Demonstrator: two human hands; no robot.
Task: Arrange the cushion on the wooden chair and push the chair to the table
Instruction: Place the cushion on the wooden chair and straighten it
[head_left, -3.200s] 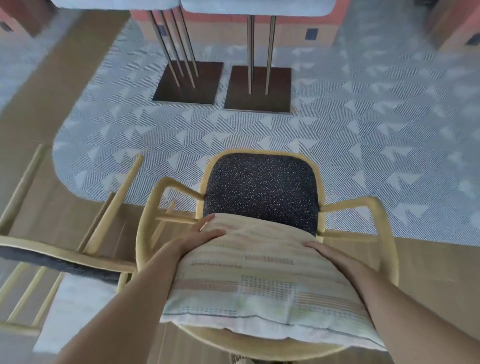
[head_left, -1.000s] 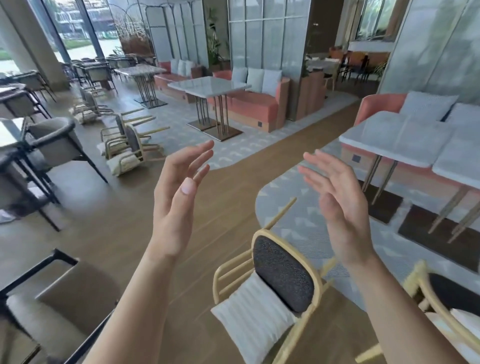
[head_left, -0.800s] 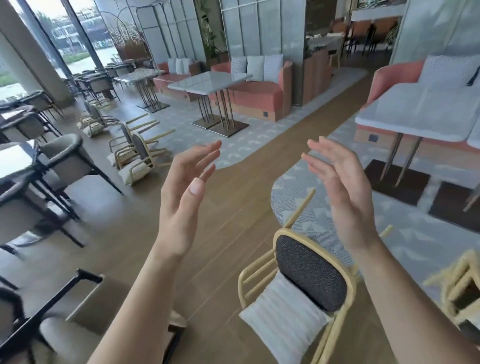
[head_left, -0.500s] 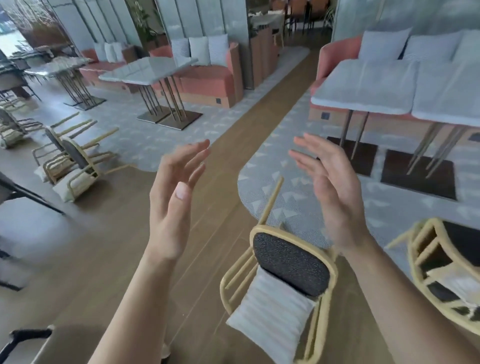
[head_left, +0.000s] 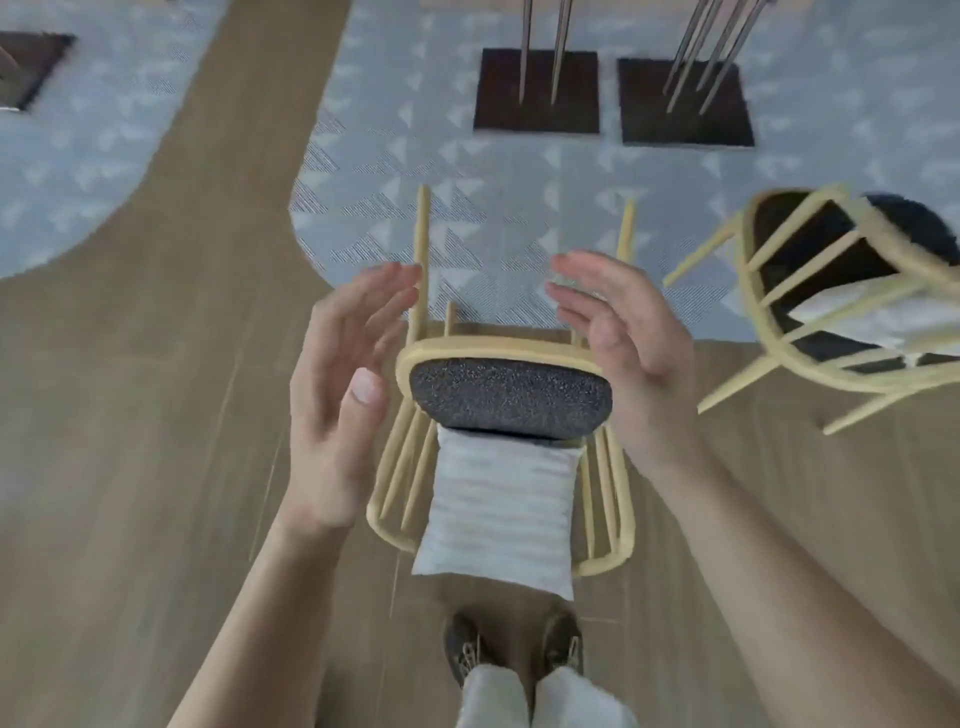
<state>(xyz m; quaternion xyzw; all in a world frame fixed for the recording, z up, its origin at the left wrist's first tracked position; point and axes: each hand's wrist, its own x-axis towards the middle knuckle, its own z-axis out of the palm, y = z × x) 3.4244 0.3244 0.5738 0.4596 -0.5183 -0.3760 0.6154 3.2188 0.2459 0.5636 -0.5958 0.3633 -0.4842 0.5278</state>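
Observation:
A light wooden chair (head_left: 498, 345) appears to lie tipped on its back at my feet, two legs pointing away over the rug. Its dark speckled pad (head_left: 509, 397) faces me. A pale striped cushion (head_left: 493, 514) lies inside the frame, its near end past the curved rail. My left hand (head_left: 337, 405) and my right hand (head_left: 623, 353) hover above the chair, one on each side, palms facing each other, fingers straight. Neither touches anything. Thin metal table legs (head_left: 540, 52) rise from a dark square base at the top; the tabletop is out of view.
A second wooden chair (head_left: 831, 312) with a dark pad and a pale cushion lies tipped at the right. Another dark table base (head_left: 685, 101) sits beside the first. A grey patterned rug (head_left: 467, 171) covers the far floor; wood flooring surrounds my shoes (head_left: 514, 649).
The view dropped from the room to the chair at my feet. Both hands stay raised and open. Earlier they pressed a cushion on an upright chair.

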